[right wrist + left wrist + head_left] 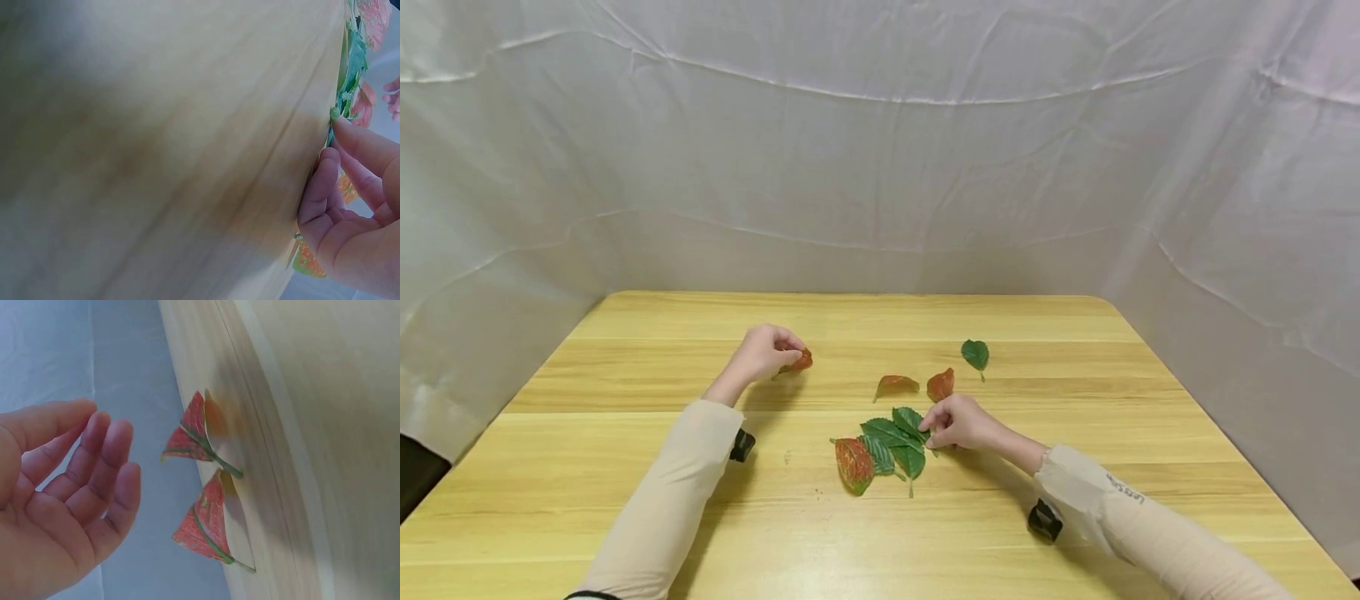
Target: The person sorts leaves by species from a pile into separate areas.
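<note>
My left hand (765, 352) hovers over red leaves at the table's left. In the left wrist view two folded red leaves, an upper leaf (190, 434) and a lower leaf (205, 522), stand apart from the hand (81, 487); nothing shows between its loosely bent fingers. My right hand (961, 422) is at the right edge of a cluster of green leaves (889, 432). Its thumb and forefinger pinch a green leaf (335, 114) by the stem end, close to the tabletop; the fingers partly hide that leaf.
A red-and-green leaf (853, 465) lies against the cluster's left side. Behind it are a curled red leaf (897, 384) and another red leaf (941, 384). Farther right lies a single green leaf (975, 354). Pale sheeting (880, 183) surrounds the wooden table (625, 467).
</note>
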The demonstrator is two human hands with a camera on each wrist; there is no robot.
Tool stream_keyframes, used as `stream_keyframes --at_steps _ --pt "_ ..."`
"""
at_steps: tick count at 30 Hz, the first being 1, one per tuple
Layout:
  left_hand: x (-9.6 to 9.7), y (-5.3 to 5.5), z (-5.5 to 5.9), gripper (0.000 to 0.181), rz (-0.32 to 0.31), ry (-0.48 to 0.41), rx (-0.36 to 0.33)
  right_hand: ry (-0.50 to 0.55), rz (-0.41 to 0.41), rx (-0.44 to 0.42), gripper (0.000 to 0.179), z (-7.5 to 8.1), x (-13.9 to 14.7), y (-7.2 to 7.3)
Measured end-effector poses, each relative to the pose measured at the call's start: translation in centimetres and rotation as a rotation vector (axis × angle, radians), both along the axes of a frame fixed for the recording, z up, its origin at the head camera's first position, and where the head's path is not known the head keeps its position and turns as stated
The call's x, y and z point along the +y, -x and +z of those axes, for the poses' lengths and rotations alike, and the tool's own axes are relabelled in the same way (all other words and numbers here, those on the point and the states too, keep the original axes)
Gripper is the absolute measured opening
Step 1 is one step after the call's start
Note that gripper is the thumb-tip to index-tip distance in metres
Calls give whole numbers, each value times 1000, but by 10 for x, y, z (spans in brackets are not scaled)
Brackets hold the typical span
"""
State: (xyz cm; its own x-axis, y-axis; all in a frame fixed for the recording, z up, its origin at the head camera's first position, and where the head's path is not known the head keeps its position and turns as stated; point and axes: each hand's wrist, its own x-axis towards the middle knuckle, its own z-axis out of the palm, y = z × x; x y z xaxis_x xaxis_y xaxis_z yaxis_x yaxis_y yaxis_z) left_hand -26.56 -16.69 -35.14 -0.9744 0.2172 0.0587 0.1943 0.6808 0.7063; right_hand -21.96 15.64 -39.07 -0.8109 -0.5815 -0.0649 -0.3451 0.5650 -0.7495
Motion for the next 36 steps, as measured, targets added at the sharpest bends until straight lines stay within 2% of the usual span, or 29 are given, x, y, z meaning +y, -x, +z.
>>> stream_keyframes --at_steps 5,12,30,36 --pt "6 -7 -1 17 -58 -57 20 2 5 -1 12 1 0 0" --pt "20 -20 3 14 -133 -54 119 -7 6 6 13 2 -1 1" --pt "49 -46 -3 14 -351 -115 241 -8 3 3 12 1 0 2" --pt "53 -53 -6 13 -413 -114 229 -5 0 -2 12 1 -1 2"
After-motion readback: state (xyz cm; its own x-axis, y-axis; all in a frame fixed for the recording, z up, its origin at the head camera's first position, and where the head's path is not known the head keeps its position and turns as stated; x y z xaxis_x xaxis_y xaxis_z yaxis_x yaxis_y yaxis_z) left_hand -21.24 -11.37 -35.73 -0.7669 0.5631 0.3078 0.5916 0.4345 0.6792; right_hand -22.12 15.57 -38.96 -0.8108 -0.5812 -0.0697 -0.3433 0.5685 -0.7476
